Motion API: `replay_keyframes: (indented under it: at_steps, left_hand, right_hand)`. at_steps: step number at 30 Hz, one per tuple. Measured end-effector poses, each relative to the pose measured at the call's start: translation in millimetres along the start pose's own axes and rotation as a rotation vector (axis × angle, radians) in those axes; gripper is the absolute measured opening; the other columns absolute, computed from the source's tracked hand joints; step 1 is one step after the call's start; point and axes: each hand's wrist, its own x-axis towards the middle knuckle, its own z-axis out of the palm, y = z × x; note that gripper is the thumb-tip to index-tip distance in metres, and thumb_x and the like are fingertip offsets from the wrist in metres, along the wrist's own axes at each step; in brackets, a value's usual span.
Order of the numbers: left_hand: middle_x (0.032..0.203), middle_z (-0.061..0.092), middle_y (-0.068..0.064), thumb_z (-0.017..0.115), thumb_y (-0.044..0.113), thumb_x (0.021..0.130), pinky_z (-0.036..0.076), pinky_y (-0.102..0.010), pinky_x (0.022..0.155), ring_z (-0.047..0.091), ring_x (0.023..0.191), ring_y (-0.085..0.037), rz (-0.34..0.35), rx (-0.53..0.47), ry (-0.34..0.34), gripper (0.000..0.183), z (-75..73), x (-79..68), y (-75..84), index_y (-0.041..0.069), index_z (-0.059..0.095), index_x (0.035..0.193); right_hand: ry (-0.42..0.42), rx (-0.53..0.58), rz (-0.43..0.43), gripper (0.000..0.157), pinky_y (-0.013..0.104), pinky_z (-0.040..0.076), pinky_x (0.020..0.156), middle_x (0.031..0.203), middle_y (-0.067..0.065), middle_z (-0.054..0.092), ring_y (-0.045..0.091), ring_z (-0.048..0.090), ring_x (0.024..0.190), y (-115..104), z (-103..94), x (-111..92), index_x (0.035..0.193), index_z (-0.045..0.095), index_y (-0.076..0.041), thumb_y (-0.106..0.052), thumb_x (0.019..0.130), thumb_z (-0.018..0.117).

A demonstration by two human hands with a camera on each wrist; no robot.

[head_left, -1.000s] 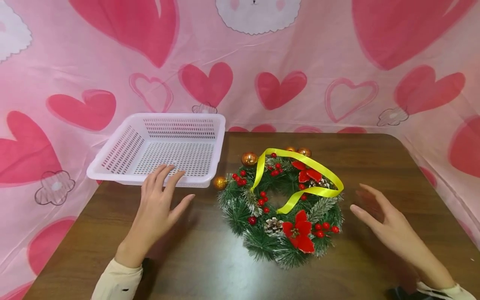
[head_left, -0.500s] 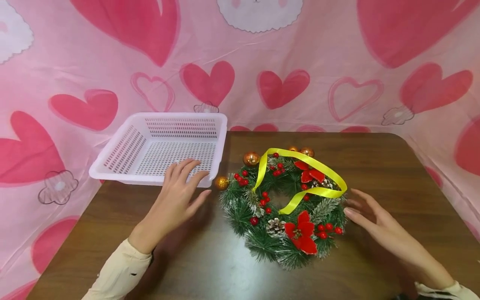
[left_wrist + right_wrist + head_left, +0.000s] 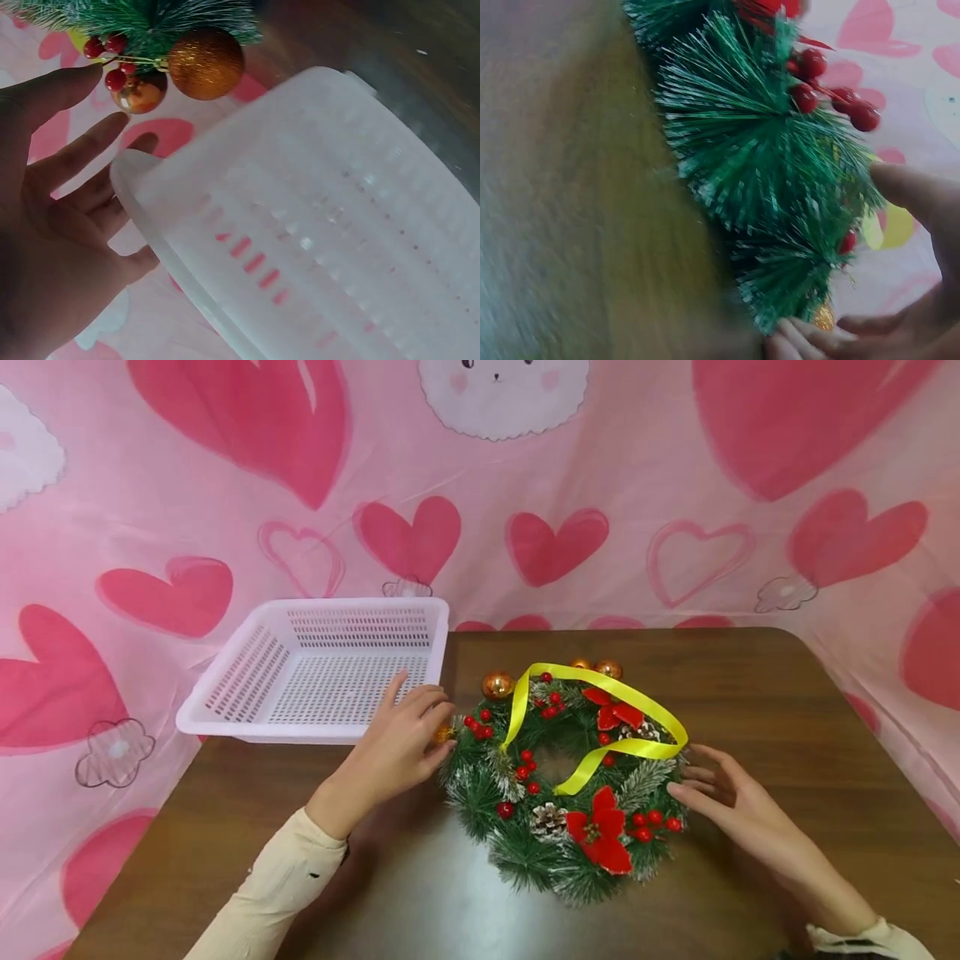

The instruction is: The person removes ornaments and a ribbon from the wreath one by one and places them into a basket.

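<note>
At 9 o'clock of a round wreath of green, frost-tipped artificial pine needles [image 3: 525,856], left hand [image 3: 393,747] with fingers and thumb spread wide, thumb tip right by the needles; cannot tell whether touching. Seen from the left wrist, fingers partly behind a rim corner of the basket. At 3 o'clock, right hand [image 3: 731,793], thumb and fingers parted wide at the wreath's outer edge, tips close against the needles; cannot tell whether in contact.

Between both hands, the wreath itself, lying flat on a dark brown wood-grain desk [image 3: 750,693]. Across its upper half, a looped, glossy yellow ribbon [image 3: 622,687]. At 5 o'clock on it, a red fabric flower [image 3: 600,835] with pointed petals; at 1 o'clock, a second such flower. Near 6 o'clock, a white-tipped brown pine cone [image 3: 550,820]; at 4 o'clock, a cluster of shiny red berries [image 3: 655,821]. At the outer edge between 9 and 10 o'clock, a glittery gold ball [image 3: 206,64], partly hidden by the left hand in the head view; at 11 o'clock, a glossy copper ball [image 3: 497,685].

Farther out, at 10 o'clock, a rectangular white plastic basket [image 3: 262,731] with slotted walls. Beyond, toward 12 o'clock, a pink, heart-printed cloth [image 3: 637,443].
</note>
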Motion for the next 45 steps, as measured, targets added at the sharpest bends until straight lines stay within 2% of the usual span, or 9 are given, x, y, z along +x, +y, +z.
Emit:
replay_keyframes:
  at_steps: [6, 10, 14, 20, 23, 26, 29, 39, 45]
  left_hand:
    - [0.102, 0.069, -0.008, 0.081, 0.020, 0.078, 0.008, -0.066, 0.116, 0.057, 0.119, -0.028, 0.009, 0.116, -0.033, 0.028, 11.4, 4.4, 6.4, 0.006, 0.069, 0.099]
    - [0.083, 0.065, -0.009, 0.073, 0.013, 0.080, 0.006, -0.069, 0.115, 0.054, 0.118, -0.031, 0.010, 0.284, -0.050, 0.010, 20.1, 4.4, 11.2, 0.005, 0.066, 0.083]
    - [0.073, 0.063, -0.010, 0.068, 0.007, 0.079, 0.006, -0.070, 0.115, 0.050, 0.120, -0.034, 0.001, 0.342, -0.057, 0.004, 25.8, 3.1, 13.6, 0.004, 0.067, 0.078]
    - [0.084, 0.064, -0.010, 0.071, 0.007, 0.078, 0.009, -0.070, 0.114, 0.052, 0.119, -0.034, -0.016, 0.270, -0.055, 0.009, 21.2, 2.6, 14.5, 0.005, 0.068, 0.086]
    - [0.096, 0.065, -0.009, 0.076, 0.011, 0.078, 0.020, -0.068, 0.113, 0.056, 0.112, -0.033, -0.033, 0.179, -0.024, 0.023, 14.0, 1.8, 16.2, 0.006, 0.068, 0.099]
    - [0.105, 0.066, -0.009, 0.080, 0.014, 0.079, 0.037, -0.058, 0.105, 0.060, 0.103, -0.031, -0.030, 0.073, 0.006, 0.037, 7.8, 0.4, 18.3, 0.005, 0.066, 0.111]
    - [0.108, 0.065, -0.009, 0.082, 0.014, 0.079, 0.045, -0.049, 0.095, 0.062, 0.098, -0.030, -0.018, -0.005, 0.010, 0.041, 4.6, -1.3, 19.5, 0.003, 0.065, 0.115]
    - [0.110, 0.066, -0.007, 0.083, 0.014, 0.080, 0.044, -0.048, 0.095, 0.061, 0.102, -0.027, 0.026, -0.086, -0.024, 0.037, 2.4, -1.6, 19.0, 0.005, 0.069, 0.113]
    - [0.110, 0.066, -0.008, 0.083, 0.013, 0.080, 0.043, -0.051, 0.097, 0.061, 0.103, -0.028, 0.012, -0.103, -0.012, 0.038, 0.2, -2.5, 17.8, 0.005, 0.069, 0.115]
  right_hand:
    - [0.073, -0.117, 0.077, 0.083, 0.057, 0.048, 0.091, 0.137, 0.029, 0.052, 0.041, 0.055, 0.119, -7, 11.3, 4, 0.152, 0.027, 0.000, -0.051, 0.095, 0.061]
    - [0.113, -0.204, 0.060, 0.078, 0.051, 0.050, 0.085, 0.127, 0.024, 0.060, 0.036, 0.060, 0.110, -4, 14.7, 8, 0.145, 0.040, 0.001, -0.051, 0.094, 0.063]
    - [0.145, -0.256, 0.006, 0.068, 0.041, 0.050, 0.078, 0.118, 0.019, 0.064, 0.029, 0.063, 0.101, 4, 14.3, 10, 0.138, 0.048, 0.004, -0.042, 0.092, 0.069]
    - [0.166, -0.280, -0.039, 0.058, 0.033, 0.050, 0.074, 0.113, 0.015, 0.067, 0.018, 0.063, 0.091, 12, 9.4, 9, 0.133, 0.055, 0.002, -0.034, 0.091, 0.073]
    - [0.163, -0.267, -0.038, 0.057, 0.026, 0.048, 0.071, 0.113, 0.014, 0.067, 0.009, 0.061, 0.086, 15, 6.4, 8, 0.132, 0.056, 0.001, -0.033, 0.091, 0.074]
    - [0.158, -0.248, -0.035, 0.057, 0.024, 0.048, 0.070, 0.114, 0.015, 0.066, 0.005, 0.060, 0.085, 17, 3.7, 8, 0.133, 0.055, 0.001, -0.033, 0.091, 0.073]
    - [0.157, -0.250, -0.031, 0.059, 0.024, 0.047, 0.071, 0.115, 0.015, 0.066, 0.004, 0.060, 0.085, 18, 1.8, 9, 0.134, 0.055, 0.000, -0.036, 0.092, 0.072]
    - [0.192, -0.218, -0.072, 0.052, 0.020, 0.047, 0.071, 0.113, 0.013, 0.067, -0.003, 0.059, 0.083, 21, 3.9, 5, 0.131, 0.058, -0.003, -0.034, 0.092, 0.072]
    - [0.207, -0.204, -0.085, 0.051, 0.020, 0.047, 0.068, 0.112, 0.013, 0.066, -0.003, 0.058, 0.083, 21, 4.9, 5, 0.130, 0.058, -0.002, -0.031, 0.092, 0.073]
